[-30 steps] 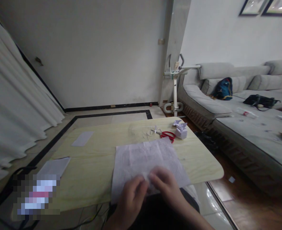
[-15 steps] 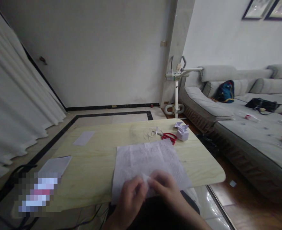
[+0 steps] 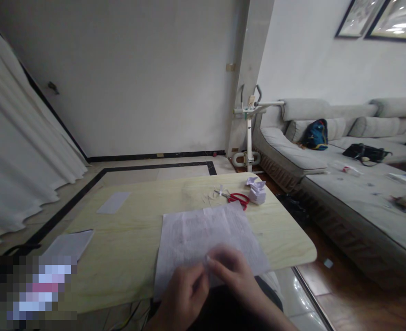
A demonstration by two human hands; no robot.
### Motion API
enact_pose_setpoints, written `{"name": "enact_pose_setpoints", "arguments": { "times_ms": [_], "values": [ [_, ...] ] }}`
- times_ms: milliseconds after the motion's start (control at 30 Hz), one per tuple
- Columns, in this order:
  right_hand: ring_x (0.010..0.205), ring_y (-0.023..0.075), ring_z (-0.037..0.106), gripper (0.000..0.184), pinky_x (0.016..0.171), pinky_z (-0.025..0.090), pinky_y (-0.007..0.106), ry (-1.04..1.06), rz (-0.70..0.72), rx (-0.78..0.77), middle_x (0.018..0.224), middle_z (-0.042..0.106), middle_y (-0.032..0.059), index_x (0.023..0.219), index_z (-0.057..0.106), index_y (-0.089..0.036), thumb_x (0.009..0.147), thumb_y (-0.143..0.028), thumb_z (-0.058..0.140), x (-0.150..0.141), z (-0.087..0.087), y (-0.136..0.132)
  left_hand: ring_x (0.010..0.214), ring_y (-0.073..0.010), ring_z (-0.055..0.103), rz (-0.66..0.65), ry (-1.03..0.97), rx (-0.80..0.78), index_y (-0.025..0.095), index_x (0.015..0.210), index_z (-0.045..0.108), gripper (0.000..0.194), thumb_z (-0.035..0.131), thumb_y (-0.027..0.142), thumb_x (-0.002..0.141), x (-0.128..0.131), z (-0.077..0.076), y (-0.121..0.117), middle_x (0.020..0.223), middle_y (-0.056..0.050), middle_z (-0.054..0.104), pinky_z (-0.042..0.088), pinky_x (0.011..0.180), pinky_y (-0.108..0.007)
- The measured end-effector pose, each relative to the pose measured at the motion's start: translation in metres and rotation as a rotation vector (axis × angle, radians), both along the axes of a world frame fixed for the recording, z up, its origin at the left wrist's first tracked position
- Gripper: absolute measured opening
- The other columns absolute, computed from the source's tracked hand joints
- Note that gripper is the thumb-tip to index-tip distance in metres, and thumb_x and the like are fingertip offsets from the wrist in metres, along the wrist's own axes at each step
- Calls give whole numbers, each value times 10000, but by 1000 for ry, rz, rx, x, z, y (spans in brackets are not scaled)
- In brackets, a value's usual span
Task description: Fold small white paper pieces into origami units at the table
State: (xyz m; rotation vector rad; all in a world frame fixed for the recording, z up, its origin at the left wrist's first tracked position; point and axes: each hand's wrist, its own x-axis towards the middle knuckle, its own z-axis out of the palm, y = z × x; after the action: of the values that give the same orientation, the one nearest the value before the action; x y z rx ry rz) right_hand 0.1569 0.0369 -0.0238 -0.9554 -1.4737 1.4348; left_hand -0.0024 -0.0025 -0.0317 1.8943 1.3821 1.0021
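Note:
My left hand and my right hand meet over the near edge of a large printed sheet of paper. The left fingers are curled into a pinch. The right fingers are bent against them, thumb forward and slightly blurred. Between the fingertips is a small white piece of paper, now mostly hidden by my fingers. Beyond the sheet lie red-handled scissors, with thin paper scraps around their blades. Folded paper pieces sit to the right of the scissors.
The wooden table carries a small white sheet and a paper pad on the left. A blurred-out patch covers the near left corner. Behind stand a white exercise machine and, at right, a grey sofa with bags.
The whole view has shifted slightly, so the table and room sit further left. The small white paper between my fingers shows less than before. My hands stay together over the sheet's near edge.

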Motion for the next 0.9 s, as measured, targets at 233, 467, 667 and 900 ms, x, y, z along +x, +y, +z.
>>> {"name": "enact_pose_setpoints", "arguments": {
  "times_ms": [233, 467, 667, 900],
  "values": [
    [611, 140, 494, 310, 595, 412, 256, 4, -131, 9, 616, 532, -22, 655, 603, -172, 794, -437, 683, 3, -2, 3, 593, -150, 605, 48, -34, -35, 216, 755, 670, 303, 492, 395, 923, 3, 0, 0, 628, -2, 652, 505, 592, -203],
    [598, 145, 488, 344, 565, 413, 258, 17, -134, -62, 640, 518, -21, 715, 593, -183, 760, -507, 700, 3, -4, 3, 543, -133, 571, 91, 7, -11, 196, 679, 585, 347, 442, 340, 960, 3, 3, 0, 567, 8, 587, 444, 536, -191],
    [765, 197, 583, 269, 710, 476, 305, 12, -206, 30, 823, 630, 30, 877, 637, -194, 795, -445, 688, 3, -7, 2, 519, -124, 574, 116, 37, 42, 198, 682, 594, 337, 447, 310, 963, 0, 2, 3, 562, 10, 599, 432, 518, -180],
    [749, 184, 563, 125, 693, 477, 295, -33, -241, 186, 792, 582, 16, 856, 604, -196, 824, -308, 650, 3, -10, -1, 548, -145, 625, 152, 229, 296, 217, 670, 671, 297, 525, 285, 920, -3, 4, 6, 583, -16, 649, 485, 571, -202]
  ]
}}
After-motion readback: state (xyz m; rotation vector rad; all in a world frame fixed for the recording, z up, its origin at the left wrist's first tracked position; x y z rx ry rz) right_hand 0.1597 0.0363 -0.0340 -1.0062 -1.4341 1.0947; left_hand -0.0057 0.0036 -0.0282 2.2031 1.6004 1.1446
